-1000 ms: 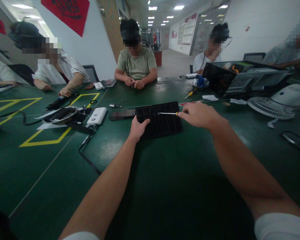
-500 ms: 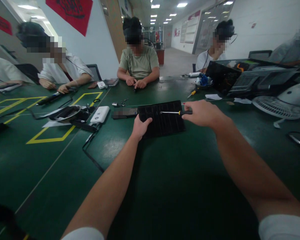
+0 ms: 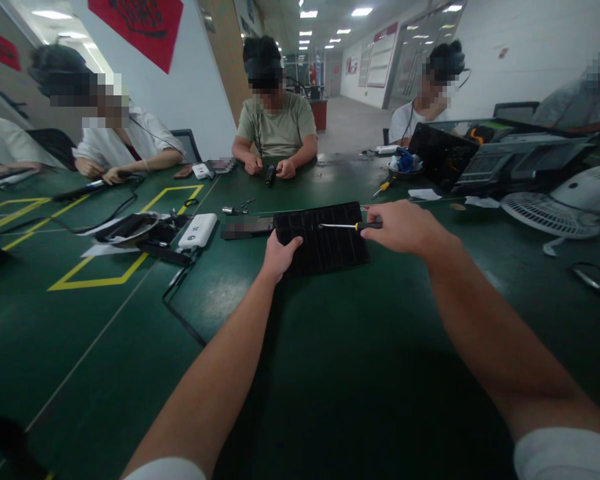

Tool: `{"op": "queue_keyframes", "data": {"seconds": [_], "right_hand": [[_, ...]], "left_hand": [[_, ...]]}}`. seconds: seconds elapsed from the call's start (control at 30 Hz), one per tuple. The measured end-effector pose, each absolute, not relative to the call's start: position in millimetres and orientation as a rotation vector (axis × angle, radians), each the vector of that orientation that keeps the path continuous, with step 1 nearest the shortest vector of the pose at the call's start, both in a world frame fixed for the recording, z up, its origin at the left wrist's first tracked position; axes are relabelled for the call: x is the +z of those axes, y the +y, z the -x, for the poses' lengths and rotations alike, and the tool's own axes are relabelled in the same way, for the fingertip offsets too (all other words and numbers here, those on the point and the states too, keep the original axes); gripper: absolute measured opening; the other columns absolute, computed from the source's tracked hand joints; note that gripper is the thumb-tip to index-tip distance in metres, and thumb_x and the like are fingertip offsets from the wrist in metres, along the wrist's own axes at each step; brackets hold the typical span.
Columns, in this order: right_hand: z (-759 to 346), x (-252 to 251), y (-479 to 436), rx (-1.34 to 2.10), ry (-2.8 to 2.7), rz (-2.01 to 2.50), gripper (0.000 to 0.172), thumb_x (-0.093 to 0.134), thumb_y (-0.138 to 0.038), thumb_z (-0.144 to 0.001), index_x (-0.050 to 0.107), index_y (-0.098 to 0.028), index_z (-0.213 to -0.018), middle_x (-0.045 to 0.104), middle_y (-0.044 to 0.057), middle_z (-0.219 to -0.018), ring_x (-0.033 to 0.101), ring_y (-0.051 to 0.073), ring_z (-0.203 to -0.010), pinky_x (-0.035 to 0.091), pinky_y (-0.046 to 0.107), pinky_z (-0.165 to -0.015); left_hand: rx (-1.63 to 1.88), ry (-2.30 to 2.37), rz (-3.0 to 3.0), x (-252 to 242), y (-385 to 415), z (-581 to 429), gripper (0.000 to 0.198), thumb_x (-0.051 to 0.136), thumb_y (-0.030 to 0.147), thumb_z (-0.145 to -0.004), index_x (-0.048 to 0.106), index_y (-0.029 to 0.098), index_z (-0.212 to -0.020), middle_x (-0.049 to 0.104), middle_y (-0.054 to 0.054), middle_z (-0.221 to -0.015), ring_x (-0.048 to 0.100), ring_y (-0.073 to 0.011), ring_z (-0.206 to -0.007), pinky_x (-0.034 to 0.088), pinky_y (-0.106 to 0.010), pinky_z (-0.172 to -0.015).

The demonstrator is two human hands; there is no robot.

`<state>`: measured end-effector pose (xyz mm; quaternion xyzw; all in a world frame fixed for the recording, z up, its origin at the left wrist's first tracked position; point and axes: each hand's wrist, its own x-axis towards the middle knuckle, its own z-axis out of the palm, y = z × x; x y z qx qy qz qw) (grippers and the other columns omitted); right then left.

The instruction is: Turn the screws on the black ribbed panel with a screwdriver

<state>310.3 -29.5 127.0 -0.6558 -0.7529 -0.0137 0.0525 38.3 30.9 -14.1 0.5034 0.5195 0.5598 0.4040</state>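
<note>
My left hand [image 3: 281,255] grips the left edge of a flat black panel [image 3: 330,250] with raised ribs, its thumb lying on the face. The panel is tilted up toward me above the green table. In my right hand [image 3: 405,227] is a screwdriver [image 3: 353,227] with a black and yellow handle, its fingers closed around the grip. The metal shaft points left across the panel, and the tip is at a small spot near the panel's upper middle. Whether a screw sits there I cannot make out.
A dark flat device [image 3: 245,227] lies behind the panel's left side. To the left are a white power bank [image 3: 198,231] and a bowl of cables [image 3: 127,228]. A white fan [image 3: 550,215] and an opened computer case [image 3: 520,157] stand right. Several people sit around the green table [image 3: 360,373].
My hands, the panel and the screwdriver keep nearly the same pose; the view has shifted slightly. Across the table, a person's hands have moved apart around a small dark object.
</note>
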Motion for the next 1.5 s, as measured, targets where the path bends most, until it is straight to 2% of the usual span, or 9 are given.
{"op": "queue_keyframes", "data": {"seconds": [0.17, 0.8, 1.2, 1.5], "right_hand": [[-311.2, 126.8, -29.2, -0.059, -2.288, 1.993, 0.037, 0.063, -0.051, -0.096, 0.083, -0.024, -0.111, 0.082, 0.016, -0.110, 0.074, 0.038, -0.105, 0.055, 0.049, -0.084], [-309.1, 128.8, -30.6, -0.023, -2.279, 2.052, 0.052, 0.053, -0.057, -0.100, 0.084, -0.023, -0.124, 0.081, 0.019, -0.117, 0.074, 0.040, -0.110, 0.057, 0.053, -0.088], [-308.5, 128.4, -31.5, -0.033, -2.264, 2.041, 0.046, 0.056, -0.054, -0.100, 0.080, -0.024, -0.126, 0.081, 0.019, -0.121, 0.073, 0.042, -0.114, 0.056, 0.052, -0.088], [-303.0, 136.0, -34.8, 0.057, -2.289, 2.060, 0.048, 0.048, -0.053, -0.105, 0.083, -0.022, -0.116, 0.080, 0.021, -0.124, 0.073, 0.043, -0.118, 0.056, 0.055, -0.092]], "left_hand": [[1.418, 1.305, -1.282, -13.8, 29.8, -38.6, 0.039, 0.083, 0.018, -0.080, 0.071, 0.019, -0.116, 0.080, -0.012, -0.122, 0.077, -0.0308, -0.117, 0.059, -0.055, -0.114], [1.430, 1.309, -1.301, -18.1, 32.3, -37.0, 0.039, 0.084, 0.021, -0.078, 0.071, 0.019, -0.115, 0.081, -0.012, -0.120, 0.077, -0.0305, -0.113, 0.060, -0.054, -0.111], [1.422, 1.318, -1.300, -13.4, 29.1, -38.4, 0.039, 0.084, 0.021, -0.079, 0.071, 0.019, -0.115, 0.080, -0.012, -0.120, 0.076, -0.0306, -0.115, 0.058, -0.054, -0.113], [1.420, 1.370, -1.297, -15.6, 30.3, -35.9, 0.039, 0.085, 0.022, -0.078, 0.071, 0.020, -0.114, 0.081, -0.011, -0.118, 0.077, -0.0304, -0.114, 0.058, -0.054, -0.114]]}}
